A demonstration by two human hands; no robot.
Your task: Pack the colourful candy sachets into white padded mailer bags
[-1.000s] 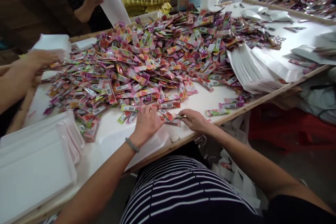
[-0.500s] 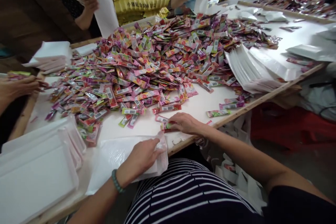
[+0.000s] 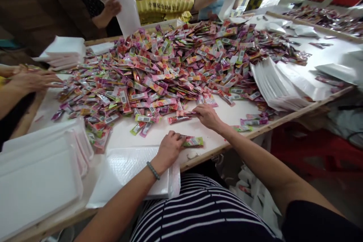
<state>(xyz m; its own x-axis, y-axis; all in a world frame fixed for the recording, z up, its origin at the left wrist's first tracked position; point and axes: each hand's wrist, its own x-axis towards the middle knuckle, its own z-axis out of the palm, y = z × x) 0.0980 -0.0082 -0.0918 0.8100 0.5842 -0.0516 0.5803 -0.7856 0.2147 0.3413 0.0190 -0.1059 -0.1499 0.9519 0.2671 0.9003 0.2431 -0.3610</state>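
My left hand (image 3: 170, 149), with a beaded bracelet at the wrist, has its fingers closed on a green and red packet (image 3: 193, 141) near the table's front edge. A white padded envelope (image 3: 127, 166) lies under my left forearm. Farther forward, my right hand (image 3: 209, 116) pinches one end of a pink packet (image 3: 188, 113). Just below that packet lies a red packet (image 3: 179, 119). Beyond both hands spreads a large pile of small colourful packets (image 3: 161, 72).
White envelopes are stacked at the left (image 3: 36, 174), far left (image 3: 66, 49) and right (image 3: 279, 87). A co-worker's hands (image 3: 31, 79) are at the left edge. Two people stand across the wooden-edged table (image 3: 283, 116). Yellow sacks (image 3: 164, 2) stand behind.
My left hand has left the envelope and moved up to the green and red packet. My right hand has moved up and away, onto a pink packet. The view has shifted slightly.
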